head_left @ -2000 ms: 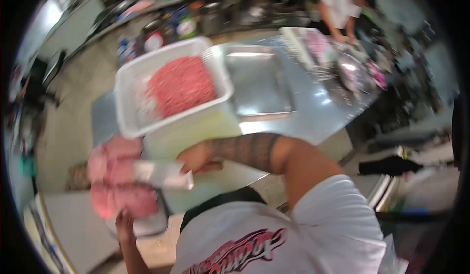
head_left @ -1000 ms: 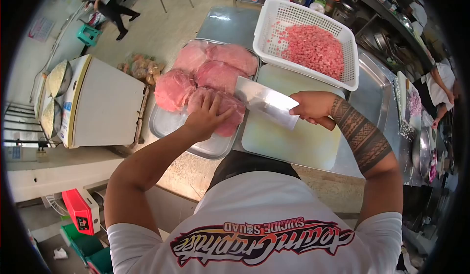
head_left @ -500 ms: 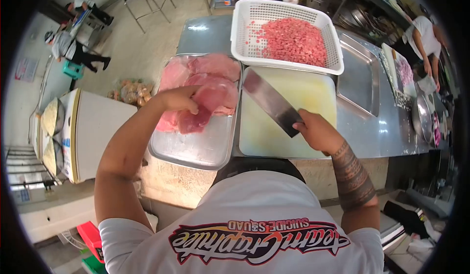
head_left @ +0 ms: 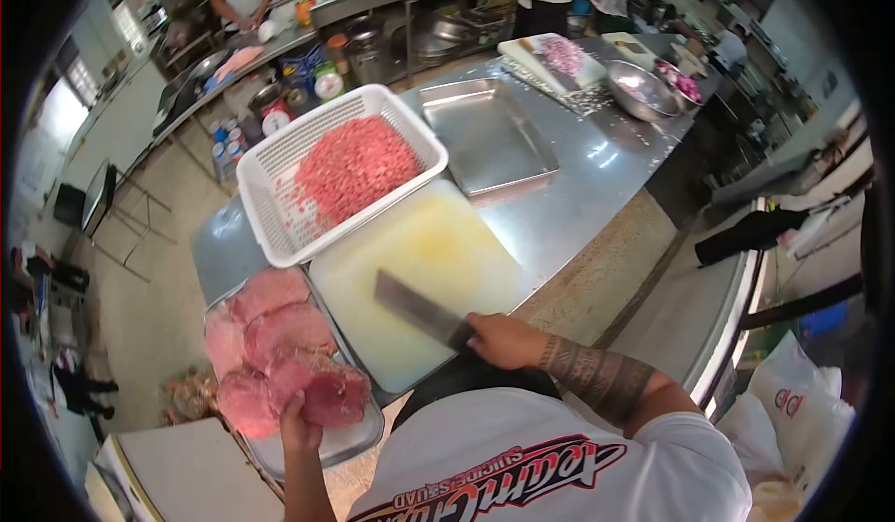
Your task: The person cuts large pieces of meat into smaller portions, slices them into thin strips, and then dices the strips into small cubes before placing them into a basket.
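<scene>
With the white basket (head_left: 280, 163) already heaped with diced meat, the left hand (head_left: 300, 429) grips a whole meat slab (head_left: 328, 393) in the steel tray (head_left: 350, 443) at the tabletop's near-left corner, the right hand (head_left: 499, 337) clasps the cleaver (head_left: 421, 310) over the bare cutting board (head_left: 438, 252), several slabs uncut.

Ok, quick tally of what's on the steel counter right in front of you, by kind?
Cleaver, in the right hand: 1
Cutting board: 1
White basket of diced meat: 1
Steel trays: 2, one empty, one with the raw meat slabs
Meat slabs, left hand on the nearest: about 5, overlapping
Total: about 10
</scene>
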Tool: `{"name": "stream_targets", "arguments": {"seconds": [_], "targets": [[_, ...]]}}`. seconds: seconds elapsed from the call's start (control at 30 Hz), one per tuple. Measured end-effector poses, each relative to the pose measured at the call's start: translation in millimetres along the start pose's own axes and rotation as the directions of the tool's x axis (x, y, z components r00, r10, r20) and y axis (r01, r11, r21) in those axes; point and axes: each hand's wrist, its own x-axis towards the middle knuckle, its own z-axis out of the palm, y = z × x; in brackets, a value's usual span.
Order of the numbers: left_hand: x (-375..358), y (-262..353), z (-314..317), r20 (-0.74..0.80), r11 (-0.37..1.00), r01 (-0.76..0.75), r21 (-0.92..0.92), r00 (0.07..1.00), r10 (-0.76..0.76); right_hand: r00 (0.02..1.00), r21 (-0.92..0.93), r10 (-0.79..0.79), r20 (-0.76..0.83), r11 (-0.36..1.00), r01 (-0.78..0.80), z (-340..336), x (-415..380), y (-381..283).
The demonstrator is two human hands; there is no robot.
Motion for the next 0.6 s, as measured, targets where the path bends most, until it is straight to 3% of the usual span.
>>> {"name": "stream_targets", "arguments": {"seconds": [0.07, 0.2, 0.3, 0.37, 0.4, 0.43, 0.47, 0.5, 0.53, 0.6], "targets": [[-6, -14, 5, -0.025, 0.995, 0.032, -0.097, 0.999, -0.034, 0.996, -0.017, -0.044, 0.074, 0.999, 0.045, -2, 7, -20], [-14, -31, 34, 0.02, 0.98, 0.002, -0.201, 1.0, 0.002, 0.987, -0.097, -0.153, 0.051, 0.983, 0.157, -1, 24, -33], [-16, -24, 91, 0.01, 0.967, -0.249, -0.043, 0.968, 0.25, 0.988, -0.123, -0.151, -0.017, 0.981, 0.148, -12, 30, -23], [-16, -17, 121, 0.053, 0.863, -0.427, 0.271, 0.902, 0.429, 0.988, -0.127, -0.133, -0.081, 0.984, 0.123, -20, 37, -3], [-14, -19, 134, 0.094, 0.762, -0.497, 0.414, 0.857, 0.507, 0.988, -0.13, -0.12, -0.095, 0.986, 0.107, -27, 40, 7], [-12, -23, 147, 0.304, 0.499, -0.661, 0.561, 0.725, 0.619, 0.989, -0.131, -0.105, -0.107, 0.987, 0.091, -35, 43, 17], [-10, -28, 160, 0.522, 0.177, -0.767, 0.616, 0.566, 0.638, 0.989, -0.13, -0.091, -0.118, 0.989, 0.075, -42, 44, 26], [-7, -35, 171, 0.721, -0.162, -0.803, 0.574, 0.401, 0.565, 0.989, -0.138, -0.092, -0.119, 0.988, 0.075, -49, 45, 35], [-4, -49, 172, 0.83, -0.378, -0.752, 0.54, 0.399, 0.391, 0.989, -0.144, -0.094, -0.119, 0.987, 0.076, -55, 45, 44], [-11, -72, 182, 0.776, -0.442, -0.686, 0.578, 0.63, 0.035, 0.991, -0.138, -0.088, -0.096, 0.988, 0.074, -64, 41, 60]]}}
